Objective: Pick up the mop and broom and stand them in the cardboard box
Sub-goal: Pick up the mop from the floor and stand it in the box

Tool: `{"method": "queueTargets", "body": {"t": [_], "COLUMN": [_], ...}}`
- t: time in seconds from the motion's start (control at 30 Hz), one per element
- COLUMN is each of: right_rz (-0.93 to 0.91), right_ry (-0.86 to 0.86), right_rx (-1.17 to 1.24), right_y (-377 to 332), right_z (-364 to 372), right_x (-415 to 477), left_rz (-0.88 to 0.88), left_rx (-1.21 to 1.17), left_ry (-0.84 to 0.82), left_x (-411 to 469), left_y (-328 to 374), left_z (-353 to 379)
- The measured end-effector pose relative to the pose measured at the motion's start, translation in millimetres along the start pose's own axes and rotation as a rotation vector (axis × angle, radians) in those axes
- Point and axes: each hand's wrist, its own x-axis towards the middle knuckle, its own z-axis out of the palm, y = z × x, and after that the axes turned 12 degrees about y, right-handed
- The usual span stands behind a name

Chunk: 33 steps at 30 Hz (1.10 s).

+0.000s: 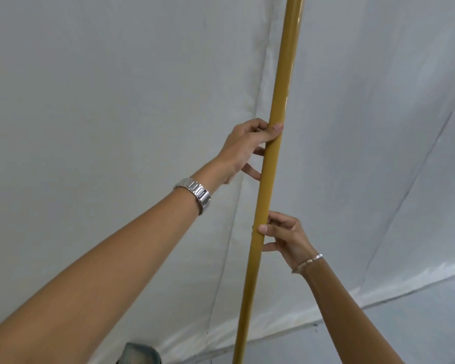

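Left hand point(243, 148) is wrapped loosely round the yellow pole point(271, 164) up high, thumb across the front, lower fingers half open; right hand point(284, 237) pinches it lower down, thumb and fingers closed on it. Pole stands near upright in front of the white sheet point(116, 101). Can't tell if it's the mop or the broom, the head's out of view, and so's the box. Looks stiff, light, glossy, so probably a bit slick; two spread grips mid-shaft seem right.

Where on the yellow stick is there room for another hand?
The yellow pole is bare between the left hand and the lower right hand, bare above the left hand to the top edge, and bare below the right hand. It is crowded only where the fingers wrap it.
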Motion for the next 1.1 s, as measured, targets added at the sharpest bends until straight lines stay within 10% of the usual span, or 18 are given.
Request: {"method": "queueTargets", "body": {"t": [0.73, 1.1], "right_rz": [0.026, 0.005], "right_ry": [-0.215, -0.309], "right_rx": [0.113, 0.147], "right_y": [77, 128], "right_z": [535, 688], "right_x": [9, 26], "left_rz": [-0.067, -0.064], "left_rx": [0.347, 0.439], "left_ry": [0.343, 0.551], "left_x": [-112, -140], "left_y": [87, 69], "left_z": [-500, -647]}}
